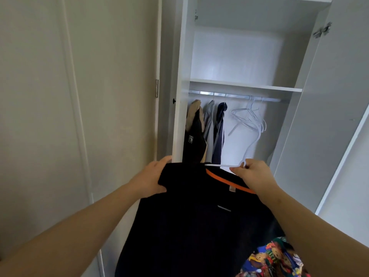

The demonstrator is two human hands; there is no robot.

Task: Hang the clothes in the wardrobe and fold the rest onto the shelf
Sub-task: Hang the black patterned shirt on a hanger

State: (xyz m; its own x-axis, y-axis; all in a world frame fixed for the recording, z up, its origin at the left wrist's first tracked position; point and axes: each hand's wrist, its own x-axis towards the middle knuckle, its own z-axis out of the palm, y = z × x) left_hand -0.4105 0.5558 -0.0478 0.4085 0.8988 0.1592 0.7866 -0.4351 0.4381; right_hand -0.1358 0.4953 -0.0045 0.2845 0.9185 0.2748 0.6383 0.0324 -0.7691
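Just beyond left hand [151, 176] gripping black orange-collared shirt [189, 216], hung garments [209, 126], past right hand [253, 174] pinching white hanger [219, 165], spare hangers [249, 116], hem cropped.

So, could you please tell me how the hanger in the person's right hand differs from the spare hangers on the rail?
The held hanger is off the rail, pinched by the right hand; the spare hangers hang from it by their hooks. The held hanger lies roughly level with one end in the black shirt, which the left hand grips; the spare hangers dangle bare. All look white and thin.
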